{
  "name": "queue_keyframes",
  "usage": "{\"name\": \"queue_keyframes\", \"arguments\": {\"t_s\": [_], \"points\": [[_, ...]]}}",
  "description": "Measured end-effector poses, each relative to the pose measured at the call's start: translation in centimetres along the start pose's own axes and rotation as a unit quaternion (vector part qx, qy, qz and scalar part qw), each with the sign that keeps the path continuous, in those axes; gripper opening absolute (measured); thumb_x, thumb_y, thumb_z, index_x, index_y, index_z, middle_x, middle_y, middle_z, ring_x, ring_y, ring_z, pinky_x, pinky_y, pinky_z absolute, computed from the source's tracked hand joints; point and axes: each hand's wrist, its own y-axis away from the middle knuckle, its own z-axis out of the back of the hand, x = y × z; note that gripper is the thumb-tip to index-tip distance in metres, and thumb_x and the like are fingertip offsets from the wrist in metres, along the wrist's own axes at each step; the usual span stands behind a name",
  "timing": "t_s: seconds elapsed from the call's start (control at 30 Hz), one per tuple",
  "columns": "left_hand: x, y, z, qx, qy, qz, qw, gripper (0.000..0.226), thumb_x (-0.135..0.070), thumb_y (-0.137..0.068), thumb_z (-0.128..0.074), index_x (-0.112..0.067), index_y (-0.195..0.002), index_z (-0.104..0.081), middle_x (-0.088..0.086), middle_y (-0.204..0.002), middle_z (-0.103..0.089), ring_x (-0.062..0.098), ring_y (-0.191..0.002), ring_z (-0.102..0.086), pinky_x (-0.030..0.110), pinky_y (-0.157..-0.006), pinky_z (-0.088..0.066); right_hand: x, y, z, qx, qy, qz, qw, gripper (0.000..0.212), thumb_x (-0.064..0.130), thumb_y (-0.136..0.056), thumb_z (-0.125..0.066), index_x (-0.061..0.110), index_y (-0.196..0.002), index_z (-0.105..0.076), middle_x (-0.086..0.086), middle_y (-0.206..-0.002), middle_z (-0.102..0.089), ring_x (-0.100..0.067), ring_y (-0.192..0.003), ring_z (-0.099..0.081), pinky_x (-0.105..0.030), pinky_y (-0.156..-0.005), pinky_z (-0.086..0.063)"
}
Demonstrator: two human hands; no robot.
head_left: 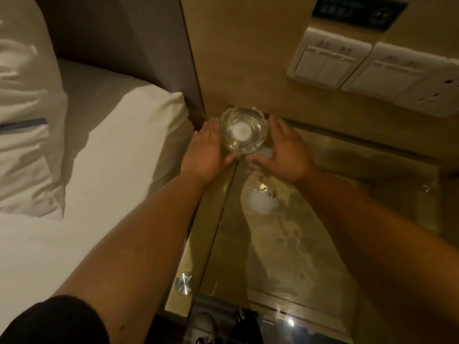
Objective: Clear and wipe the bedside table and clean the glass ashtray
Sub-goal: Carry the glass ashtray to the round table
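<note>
— Nearest the lens, what do you see?

— Black short sleeve (57, 321) on the left arm at the bottom left corner, then both bare forearms reaching forward over the glossy glass-topped bedside table (310, 244).

— Where is the ashtray?

— The round clear glass ashtray (244, 130) stands upright at the table's far left corner, close against the tan wall panel (248, 58) and near the table's left edge.

— And the hands?

— The left hand (208, 151) lies flat along the ashtray's left side, fingers straight and together, thumb stretched under its near rim. The right hand (285, 151) mirrors it on the right side, fingers straight, thumb pointing inward. Both are spread open, flanking the ashtray. Whether the palms actually touch the glass I cannot tell; neither curls round it.

— What borders the table?

— On the left its edge runs just beside the white bed sheet (99, 194) and white pillow (24, 120); a round silver metal fitting (184, 283) sits at the near left corner. Behind, white wall switches (327, 60) and a white socket plate (427, 95) are mounted on the wall above the far edge.

— Room to move?

— The tabletop to the right of and nearer than the hands shows only reflections and a bright light spot (260, 202).
</note>
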Motion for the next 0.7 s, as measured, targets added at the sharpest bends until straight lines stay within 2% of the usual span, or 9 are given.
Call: {"name": "queue_keyframes", "arguments": {"t_s": [0.17,0.37,0.53,0.63,0.7], "points": [[0.4,-0.9,0.3,0.013,0.057,0.000,0.998,0.101,-0.047,-0.081,-0.069,-0.008,-0.150,-0.007,0.012,-0.156,-0.021,0.024,-0.142,-0.021,0.044,-0.115,-0.023,0.0,-1.8,-0.4,0.016,-0.009,0.017,1.000,0.113,0.061,-0.068,-0.072,0.008,-0.149,-0.014,-0.016,-0.155,-0.023,-0.030,-0.142,-0.019,-0.041,-0.116,-0.017],[-0.2,-1.7,0.2,0.023,0.138,0.003,0.990,0.099,-0.045,-0.079,-0.072,-0.014,-0.151,-0.011,0.005,-0.149,-0.038,0.021,-0.136,-0.034,0.045,-0.110,-0.031,0.2,-2.2,-0.7,-0.012,-0.039,0.011,0.999,0.111,0.057,-0.065,-0.076,0.012,-0.149,-0.020,-0.010,-0.150,-0.034,-0.028,-0.136,-0.031,-0.042,-0.111,-0.027],[-1.2,-0.6,0.3,0.017,0.131,-0.025,0.991,0.096,-0.043,-0.080,-0.072,-0.015,-0.150,-0.014,0.004,-0.148,-0.040,0.024,-0.134,-0.037,0.047,-0.111,-0.029,-0.2,-0.2,-0.1,-0.034,-0.061,-0.009,0.998,0.111,0.053,-0.064,-0.079,0.012,-0.149,-0.022,-0.011,-0.151,-0.032,-0.029,-0.138,-0.030,-0.041,-0.112,-0.027],[-2.6,0.4,1.0,0.010,0.113,-0.049,0.992,0.094,-0.043,-0.079,-0.072,-0.013,-0.149,-0.017,0.008,-0.147,-0.040,0.028,-0.133,-0.037,0.048,-0.111,-0.027,-0.1,1.7,0.9,-0.045,-0.071,-0.027,0.996,0.111,0.054,-0.064,-0.078,0.014,-0.149,-0.021,-0.010,-0.152,-0.031,-0.029,-0.138,-0.030,-0.043,-0.111,-0.029],[-3.7,1.0,1.5,0.015,0.112,-0.068,0.991,0.092,-0.044,-0.078,-0.072,-0.014,-0.148,-0.020,0.009,-0.147,-0.040,0.029,-0.132,-0.037,0.049,-0.109,-0.031,0.0,3.3,1.8,-0.056,-0.079,-0.039,0.995,0.110,0.053,-0.064,-0.079,0.014,-0.149,-0.022,-0.010,-0.152,-0.031,-0.029,-0.138,-0.030,-0.044,-0.111,-0.029]]}}
